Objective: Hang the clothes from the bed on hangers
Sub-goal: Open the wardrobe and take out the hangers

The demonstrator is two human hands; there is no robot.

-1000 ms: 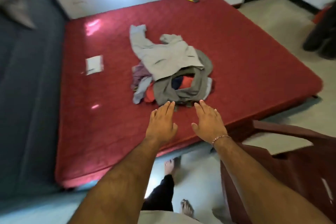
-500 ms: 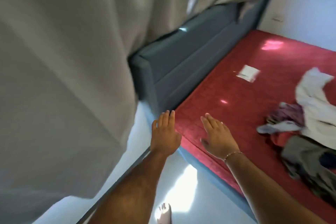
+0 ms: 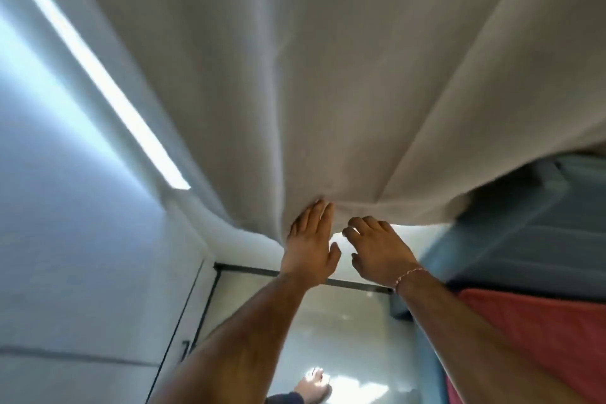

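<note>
Risk: both hands are at the hanging beige fabric curtain (image 3: 328,75), not at the laundry. If the curtain snags or swings, whatever sits behind it stays blocked; whether hangers are there I cannot tell. Left hand (image 3: 310,244) grip released, straight fingers pressed against the curtain's lower hem. Right hand (image 3: 380,251) grip released too, fingers loosely bent just below the hem, grasping nothing. Task clothes: not in view, so no read on their look. Only a corner of the red quilted mattress (image 3: 537,338) shows, bottom right, beside the grey-blue upholstered bed frame (image 3: 524,239).
</note>
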